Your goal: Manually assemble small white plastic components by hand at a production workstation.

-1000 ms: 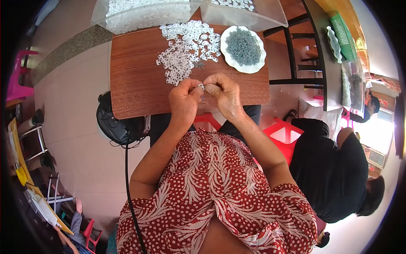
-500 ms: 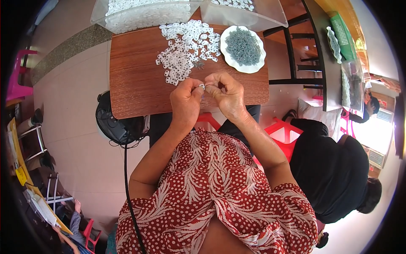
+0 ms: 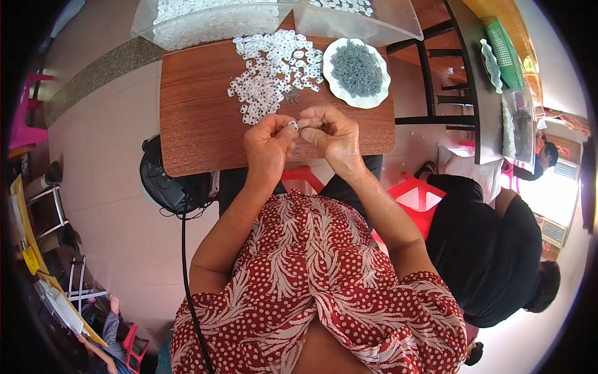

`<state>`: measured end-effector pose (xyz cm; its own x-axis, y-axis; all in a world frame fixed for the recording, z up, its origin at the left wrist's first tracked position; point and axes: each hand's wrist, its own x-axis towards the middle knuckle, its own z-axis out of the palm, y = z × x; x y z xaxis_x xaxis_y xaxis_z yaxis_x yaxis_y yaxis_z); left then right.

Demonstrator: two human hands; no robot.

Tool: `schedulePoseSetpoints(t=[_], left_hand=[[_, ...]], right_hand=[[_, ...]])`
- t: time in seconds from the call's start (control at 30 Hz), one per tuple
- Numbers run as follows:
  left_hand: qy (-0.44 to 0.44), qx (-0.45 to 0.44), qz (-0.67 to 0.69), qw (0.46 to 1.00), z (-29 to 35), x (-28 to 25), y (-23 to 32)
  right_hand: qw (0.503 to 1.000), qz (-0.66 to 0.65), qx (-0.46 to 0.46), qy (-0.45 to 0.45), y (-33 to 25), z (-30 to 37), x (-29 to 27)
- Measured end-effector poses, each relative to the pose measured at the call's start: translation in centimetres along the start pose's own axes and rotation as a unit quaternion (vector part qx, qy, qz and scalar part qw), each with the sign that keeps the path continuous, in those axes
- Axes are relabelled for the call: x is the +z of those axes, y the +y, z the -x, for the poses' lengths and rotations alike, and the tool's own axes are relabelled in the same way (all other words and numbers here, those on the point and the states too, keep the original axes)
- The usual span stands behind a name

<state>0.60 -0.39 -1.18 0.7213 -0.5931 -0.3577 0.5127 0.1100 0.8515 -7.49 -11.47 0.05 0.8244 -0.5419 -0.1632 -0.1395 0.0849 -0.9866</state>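
My left hand [image 3: 265, 148] pinches a small white plastic piece [image 3: 293, 125] with a dark hole, between thumb and forefinger, above the near part of the brown table [image 3: 199, 124]. Right beside it, my right hand [image 3: 338, 138] has its thumb and forefinger pressed together; whatever lies between them is too small to make out. Beyond my hands spreads a loose pile of similar white plastic pieces [image 3: 258, 90]. A few thin grey screws [image 3: 291, 96] lie at the pile's right edge. More grey screws [image 3: 356, 70] fill a white scalloped plate [image 3: 332, 88] to the right.
Two clear plastic bins [image 3: 218, 34] of white pieces stand at the table's far edge. A black bag [image 3: 163, 177] sits left below the table. Right of me are a red stool [image 3: 414, 199] and a person in black [image 3: 492, 249]. A dark-framed table [image 3: 464, 81] stands at right.
Both hands have shifted slightly left. My right fingertips have drawn a little back from the white piece, and its hole now shows more plainly.
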Motion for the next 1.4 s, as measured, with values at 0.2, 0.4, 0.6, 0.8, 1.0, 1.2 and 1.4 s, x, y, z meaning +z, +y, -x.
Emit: schedulePoseSetpoints(t=[0.2, 0.4, 0.6, 0.8, 1.0, 1.2, 1.4], left_hand=[[-0.004, 0.007, -0.012, 1.000, -0.09, -0.14, -0.46], [-0.013, -0.009, 0.015, 1.000, -0.24, -0.18, -0.48], [-0.021, -0.028, 0.039, 0.999, -0.23, -0.24, -0.28], [-0.014, -0.019, 0.004, 1.000, -0.09, 0.02, -0.14], [-0.005, 0.000, -0.019, 1.000, 0.19, 0.08, -0.14], [-0.009, 0.046, -0.081, 0.996, 0.26, 0.04, -0.37], [-0.007, 0.065, -0.086, 0.994, 0.39, 0.05, -0.55]], right_hand=[[1.000, 0.013, 0.013, 0.020, -0.07, -0.25, 0.24], [0.996, 0.071, -0.050, 0.034, 0.00, -0.36, 0.62], [0.999, 0.022, -0.014, 0.019, -0.07, -0.41, 0.37], [1.000, 0.022, -0.007, 0.012, -0.01, -0.38, 0.33], [0.999, 0.029, -0.005, 0.012, -0.34, -0.20, 0.54], [0.996, 0.079, -0.029, 0.016, -0.06, 0.01, 0.42], [0.998, 0.049, 0.000, 0.035, -0.06, 0.04, 0.71]])
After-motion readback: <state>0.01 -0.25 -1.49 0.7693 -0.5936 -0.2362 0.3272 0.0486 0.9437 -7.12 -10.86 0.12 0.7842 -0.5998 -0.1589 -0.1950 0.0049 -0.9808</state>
